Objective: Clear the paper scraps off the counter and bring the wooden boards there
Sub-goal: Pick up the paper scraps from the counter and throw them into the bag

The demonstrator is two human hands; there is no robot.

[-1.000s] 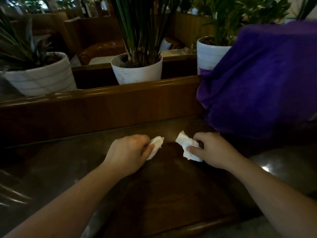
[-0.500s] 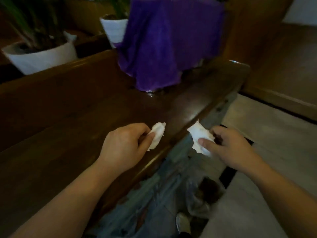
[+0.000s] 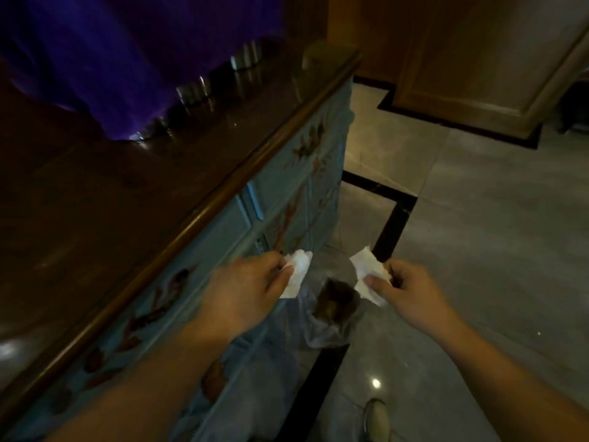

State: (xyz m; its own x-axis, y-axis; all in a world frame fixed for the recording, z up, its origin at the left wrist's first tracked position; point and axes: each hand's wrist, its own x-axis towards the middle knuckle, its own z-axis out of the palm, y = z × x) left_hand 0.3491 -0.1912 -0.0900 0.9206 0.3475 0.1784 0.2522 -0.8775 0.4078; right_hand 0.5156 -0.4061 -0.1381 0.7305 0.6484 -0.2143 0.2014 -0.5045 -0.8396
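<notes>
My left hand (image 3: 245, 288) pinches a crumpled white paper scrap (image 3: 298, 272) in front of the blue painted cabinet face. A second white paper scrap (image 3: 368, 271) is pinched in my right hand (image 3: 404, 288), out over the floor. Both hands hover just above a small bin lined with a clear plastic bag (image 3: 331, 317), which stands on the floor against the cabinet. The dark wooden counter (image 3: 127, 193) runs along the left. No wooden boards are in view.
A purple cloth (image 3: 127, 52) drapes over something on the counter, with metal feet showing under its hem. The floor (image 3: 478, 218) is grey tile with black border strips. A wooden panel (image 3: 478, 59) stands at the far right. My shoe (image 3: 376, 419) shows at the bottom.
My view has swung right and down, from the countertop to the floor. Both hands have carried their paper scraps off the counter edge to above the lined bin.
</notes>
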